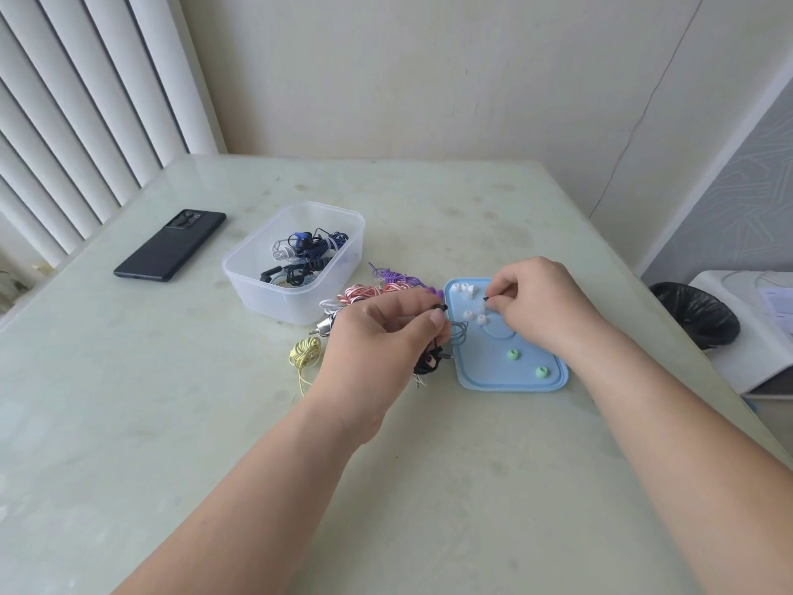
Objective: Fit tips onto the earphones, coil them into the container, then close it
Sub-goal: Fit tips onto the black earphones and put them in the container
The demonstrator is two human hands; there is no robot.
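Note:
My left hand point(386, 337) grips a black earphone point(433, 358), its bud held between thumb and fingers and its coiled cable hanging below. My right hand point(536, 302) pinches a small black tip point(486, 299) over the blue lid point(515, 375), a short gap from the bud. On the lid lie several white tips point(463, 289) and two green tips point(513, 355). The clear container point(240, 268) stands behind my left hand and holds coiled blue, white and black earphones point(304, 255).
Purple point(397, 277), red-and-white point(364, 292) and yellow point(305, 352) coiled earphones lie on the table between container and lid. A black phone point(169, 246) rests at the left. A black-lined bin point(695, 313) and a white appliance point(751, 337) sit beyond the table's right edge.

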